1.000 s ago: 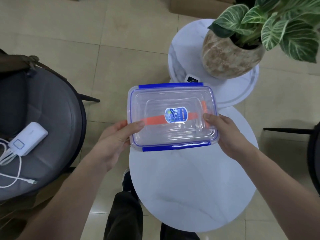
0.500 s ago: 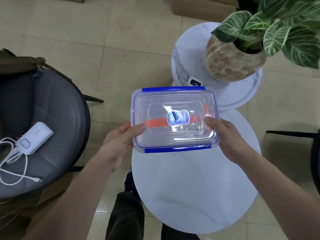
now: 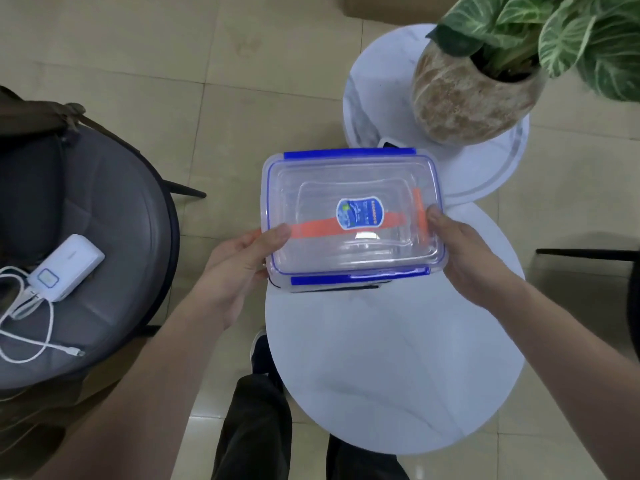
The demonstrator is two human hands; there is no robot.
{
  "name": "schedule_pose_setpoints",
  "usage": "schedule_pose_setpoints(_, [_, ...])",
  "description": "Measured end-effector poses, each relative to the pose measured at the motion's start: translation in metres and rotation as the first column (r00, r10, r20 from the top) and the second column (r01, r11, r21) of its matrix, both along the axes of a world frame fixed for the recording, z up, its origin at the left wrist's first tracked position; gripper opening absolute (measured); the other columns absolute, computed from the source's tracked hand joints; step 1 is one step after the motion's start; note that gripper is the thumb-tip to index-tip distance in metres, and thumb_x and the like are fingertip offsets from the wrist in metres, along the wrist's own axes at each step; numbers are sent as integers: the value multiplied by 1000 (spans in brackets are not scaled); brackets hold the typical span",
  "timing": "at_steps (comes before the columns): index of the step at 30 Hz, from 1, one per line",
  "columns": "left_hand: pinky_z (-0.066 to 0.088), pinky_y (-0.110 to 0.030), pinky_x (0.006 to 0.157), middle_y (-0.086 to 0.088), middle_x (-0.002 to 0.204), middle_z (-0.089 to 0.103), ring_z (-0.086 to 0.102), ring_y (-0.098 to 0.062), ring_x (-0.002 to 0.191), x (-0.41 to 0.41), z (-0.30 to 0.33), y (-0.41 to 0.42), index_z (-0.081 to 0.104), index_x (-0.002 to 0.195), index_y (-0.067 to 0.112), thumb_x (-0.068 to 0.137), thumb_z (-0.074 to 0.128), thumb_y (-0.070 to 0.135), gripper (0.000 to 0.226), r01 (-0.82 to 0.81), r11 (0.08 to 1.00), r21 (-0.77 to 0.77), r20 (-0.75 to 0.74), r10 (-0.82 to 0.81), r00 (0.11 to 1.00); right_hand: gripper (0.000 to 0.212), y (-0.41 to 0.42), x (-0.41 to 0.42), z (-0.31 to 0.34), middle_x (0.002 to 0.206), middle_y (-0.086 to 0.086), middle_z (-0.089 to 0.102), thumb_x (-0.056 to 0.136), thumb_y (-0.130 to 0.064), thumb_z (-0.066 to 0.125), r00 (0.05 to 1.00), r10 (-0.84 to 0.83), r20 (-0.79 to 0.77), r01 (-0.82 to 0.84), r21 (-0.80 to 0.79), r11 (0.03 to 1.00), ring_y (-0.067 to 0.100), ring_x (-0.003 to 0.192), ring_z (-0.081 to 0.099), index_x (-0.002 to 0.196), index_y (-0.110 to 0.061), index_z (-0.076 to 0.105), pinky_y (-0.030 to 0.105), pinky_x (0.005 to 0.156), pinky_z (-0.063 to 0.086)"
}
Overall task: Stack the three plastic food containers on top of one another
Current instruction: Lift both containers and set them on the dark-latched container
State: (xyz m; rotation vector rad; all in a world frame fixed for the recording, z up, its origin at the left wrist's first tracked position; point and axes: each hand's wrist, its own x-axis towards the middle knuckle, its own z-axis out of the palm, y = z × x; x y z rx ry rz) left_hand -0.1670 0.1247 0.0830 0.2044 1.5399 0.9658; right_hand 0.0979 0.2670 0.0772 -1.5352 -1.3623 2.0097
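A clear plastic food container (image 3: 349, 216) with blue lid clips, an orange band and a blue label is held over the far edge of the round white table (image 3: 394, 362). My left hand (image 3: 239, 268) grips its left side, thumb on the lid. My right hand (image 3: 464, 258) grips its right side, thumb at the lid's rim. Smaller clear shapes show through the lid, as if other containers sit nested inside. I cannot tell whether its base touches the table.
A second round white table (image 3: 377, 98) behind carries a potted plant (image 3: 474, 95) and a small dark device (image 3: 389, 144). At left a grey cushioned chair (image 3: 104, 216) holds a white power bank (image 3: 65, 268) with its cable. My dark-trousered legs (image 3: 256, 427) stand at the table's near edge.
The container has come slightly nearer and lower toward the table, both hands keeping the same grip on its sides.
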Motion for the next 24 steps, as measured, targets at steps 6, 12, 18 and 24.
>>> schedule_pose_setpoints(6, [49, -46, 109, 1, 117, 79, 72, -19, 114, 8, -1, -4, 74, 118, 21, 59, 71, 74, 79, -32, 999, 19, -54, 33, 998, 90, -4, 1, -5, 133, 8, 70, 71, -85, 54, 999, 35, -41, -35, 5, 999, 28, 124, 65, 134, -21, 64, 53, 112, 42])
schedule_pose_setpoints(12, [50, -46, 107, 9, 118, 78, 71, -14, 115, 11, 4, -5, 73, 113, 33, 54, 68, 86, 80, -33, 998, 45, -93, 37, 995, 93, -2, 1, -13, 144, 9, 62, 76, -86, 41, 993, 77, -94, -78, -9, 997, 30, 134, 57, 143, -22, 57, 55, 117, 34])
schedule_pose_setpoints(18, [54, -39, 100, 10, 102, 81, 74, -6, 95, 11, -2, -5, 78, 96, 34, 68, 57, 77, 56, -117, 990, 76, -153, 127, 980, 97, 4, 7, -22, 145, 10, 61, 87, -78, 4, 993, 56, -100, -56, 1, 998, 24, 136, 56, 146, -18, 52, 48, 119, 32])
schedule_pose_setpoints(24, [56, -37, 95, -11, 120, 72, 68, -23, 101, -4, -52, -23, 70, 123, 9, 96, 58, 47, 48, -293, 949, -114, -177, 270, 946, 61, 3, 32, -51, 114, 4, 73, 99, -57, 45, 924, -361, 124, 369, -50, 928, 18, 96, 73, 128, -6, 63, 38, 97, 54])
